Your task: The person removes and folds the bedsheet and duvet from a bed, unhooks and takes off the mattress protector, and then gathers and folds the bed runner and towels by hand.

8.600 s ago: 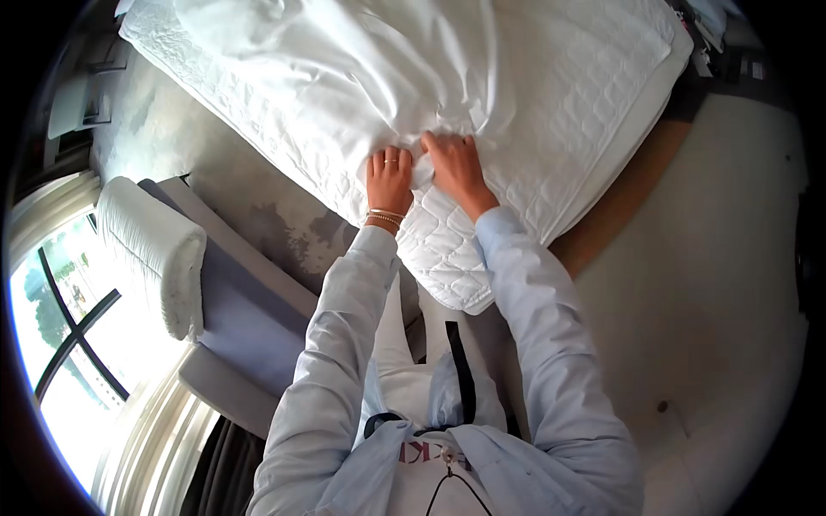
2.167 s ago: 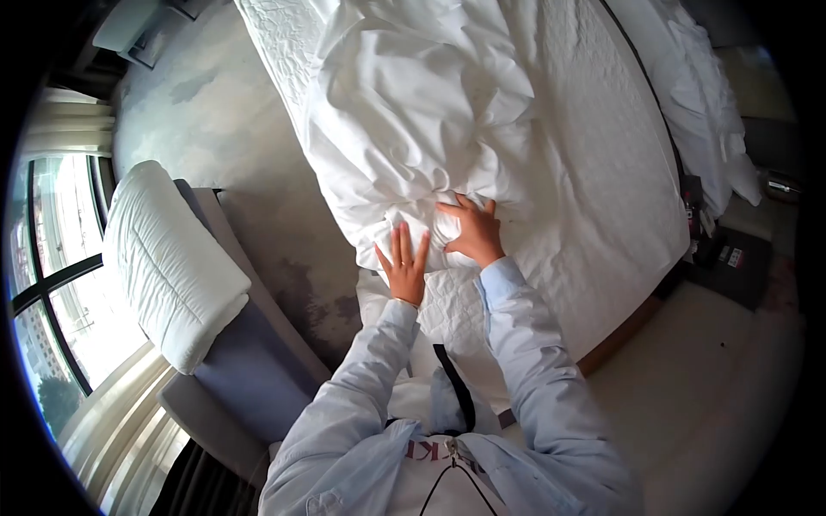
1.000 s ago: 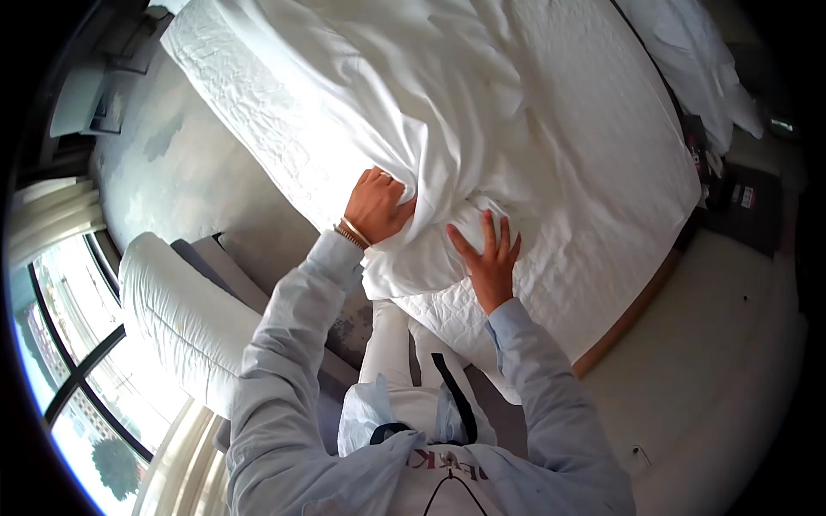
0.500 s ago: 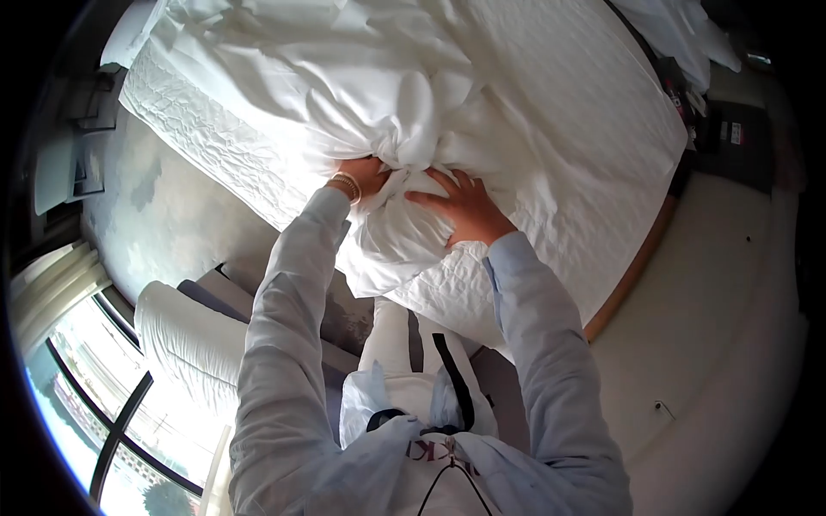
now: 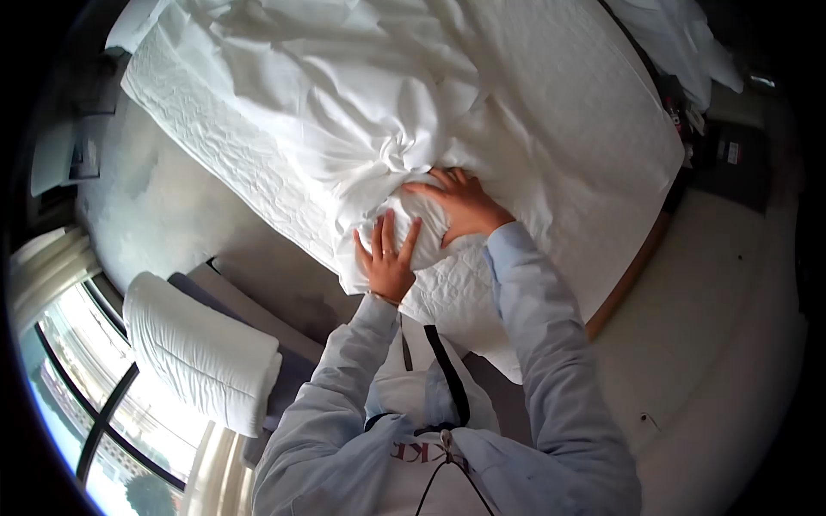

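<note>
A large white sheet [image 5: 335, 95] lies rumpled over the quilted mattress [image 5: 215, 146], with a gathered knot of cloth near its lower end. My left hand [image 5: 389, 258] rests on the bunched cloth below the knot, its fingers spread. Just right of the knot, my right hand [image 5: 460, 205] presses on the same bundle, thumb and fingers apart. Some of its fingertips are partly sunk among the folds. The two hands are close together but not touching.
A folded white quilt [image 5: 202, 353] lies on a grey-blue sofa [image 5: 288, 378] at the left, beside the window [image 5: 112, 413]. White bedding [image 5: 671, 39] is at the upper right. A dark flat item [image 5: 731, 163] sits near the bed's right corner. A chair [image 5: 56, 159] stands far left.
My left hand has come out from beside the knot and moved down and right onto the bunched cloth, its fingers now spread. My right hand has stayed nearly in place.
</note>
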A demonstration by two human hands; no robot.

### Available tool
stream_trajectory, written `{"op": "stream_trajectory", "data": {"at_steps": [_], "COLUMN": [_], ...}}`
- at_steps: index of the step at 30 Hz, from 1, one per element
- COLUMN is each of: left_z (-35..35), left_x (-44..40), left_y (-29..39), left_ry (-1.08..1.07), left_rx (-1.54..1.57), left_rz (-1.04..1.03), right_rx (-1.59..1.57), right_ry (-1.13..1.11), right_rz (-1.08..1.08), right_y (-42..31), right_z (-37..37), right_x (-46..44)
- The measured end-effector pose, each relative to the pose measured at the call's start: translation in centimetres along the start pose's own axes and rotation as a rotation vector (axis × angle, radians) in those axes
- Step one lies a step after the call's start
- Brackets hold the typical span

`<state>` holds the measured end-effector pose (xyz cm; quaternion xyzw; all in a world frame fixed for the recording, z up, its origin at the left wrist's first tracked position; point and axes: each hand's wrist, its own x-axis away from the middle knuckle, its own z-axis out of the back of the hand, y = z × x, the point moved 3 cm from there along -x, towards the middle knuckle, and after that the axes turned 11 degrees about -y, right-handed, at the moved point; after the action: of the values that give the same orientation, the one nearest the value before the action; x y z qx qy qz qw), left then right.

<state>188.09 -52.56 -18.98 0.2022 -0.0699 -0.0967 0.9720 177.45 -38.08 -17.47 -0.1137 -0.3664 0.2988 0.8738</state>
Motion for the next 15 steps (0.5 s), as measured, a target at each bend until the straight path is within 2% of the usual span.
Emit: {"op": "stream_trajectory", "data": {"at_steps": [2, 3, 4, 5, 6, 8, 9, 11, 13, 14, 15], "left_z": [0.7, 0.6, 0.4, 0.0, 0.0, -0.1, -0.1, 0.1, 1.2, 1.2, 1.3], "left_x": [-0.2, -0.4, -0.4, -0.2, -0.3, -0.1, -0.3, -0.4, -0.9, -1.1, -1.0], "left_y": [-0.1, -0.4, -0.5, -1.0, -1.2, -1.2, -1.3, -1.4, -2.0, -2.0, -2.1], "left_ry": [0.008, 0.032, 0.045, 0.044, 0.029, 0.022, 0.043, 0.062, -0.012, -0.011, 0.034], "left_rx": [0.030, 0.020, 0.009, -0.062, -0.056, -0.056, -0.064, -0.043, 0.036, 0.034, 0.058], "left_rz": [0.010, -0.010, -0.027, -0.044, -0.043, -0.040, -0.043, -0.044, -0.028, -0.012, -0.009], "right_rx": [-0.052, -0.224, -0.823, -1.092, -1.199, -1.105, -1.087, -0.797, -0.741, -0.880, -0.889], "right_ry": [-0.020, -0.009, -0.069, -0.197, -0.103, 0.544, 0.547, 0.654, 0.733, 0.697, 0.681], "right_rz": [0.077, 0.244, 0.301, 0.147, 0.052, -0.153, -0.129, -0.644, -0.407, -0.597, -0.597], "right_y": [-0.6, 0.3, 2.4, 5.8, 6.8, 8.5, 10.5, 18.2, 21.7, 17.1, 16.5], "right_z": [0.9, 1.7, 1.4, 1.8, 4.9, 8.1, 7.0, 1.5, -0.8, 1.8, 2.6], "right_x": [0.2, -0.5, -1.4, -1.6, -1.0, -0.3, -2.0, -6.8, -10.8, -9.1, -8.8]}}
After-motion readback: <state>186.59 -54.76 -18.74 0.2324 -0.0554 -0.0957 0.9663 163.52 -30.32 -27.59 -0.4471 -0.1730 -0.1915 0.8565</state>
